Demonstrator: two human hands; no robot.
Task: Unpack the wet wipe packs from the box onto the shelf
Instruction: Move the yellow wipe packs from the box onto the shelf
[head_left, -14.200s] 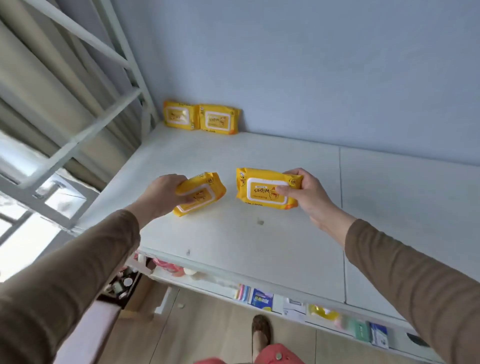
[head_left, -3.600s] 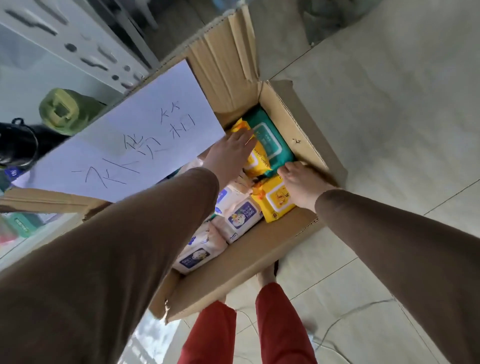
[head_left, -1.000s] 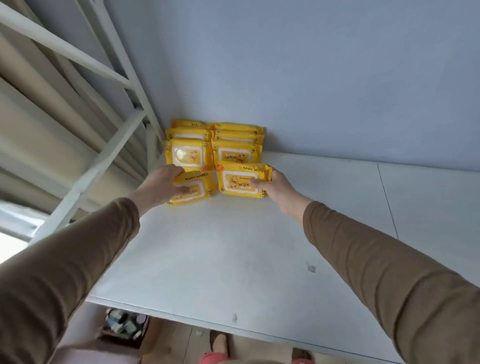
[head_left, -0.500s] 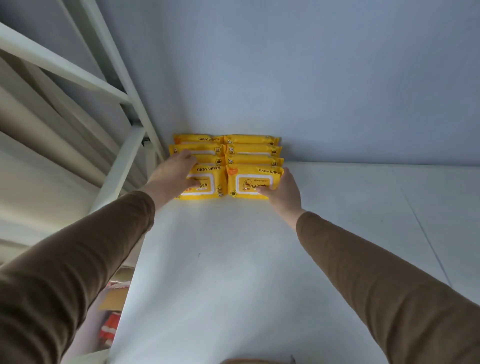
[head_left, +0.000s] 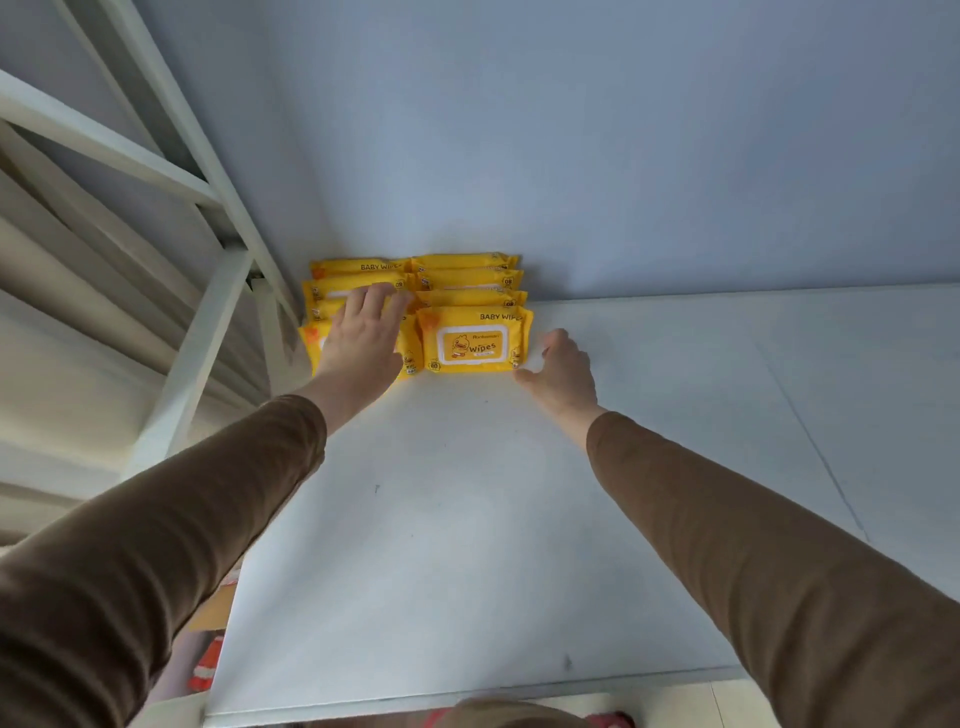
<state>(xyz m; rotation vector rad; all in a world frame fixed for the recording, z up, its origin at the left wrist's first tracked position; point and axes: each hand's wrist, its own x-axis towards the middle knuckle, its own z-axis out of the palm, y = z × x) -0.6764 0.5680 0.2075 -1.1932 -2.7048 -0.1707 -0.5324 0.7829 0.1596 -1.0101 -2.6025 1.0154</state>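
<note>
Two rows of yellow packs (head_left: 470, 345) — upright, labels forward, long axes sideways.

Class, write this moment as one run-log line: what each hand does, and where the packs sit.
left hand: flat on front-left yellow wet wipe pack | right hand: open beside front-right yellow pack | packs: two rows, white shelf corner

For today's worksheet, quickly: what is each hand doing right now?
Left hand: open, fingers straight, resting on the left front wipes pack.
Right hand: open, holding nothing, beside the right front wipes pack.
</note>
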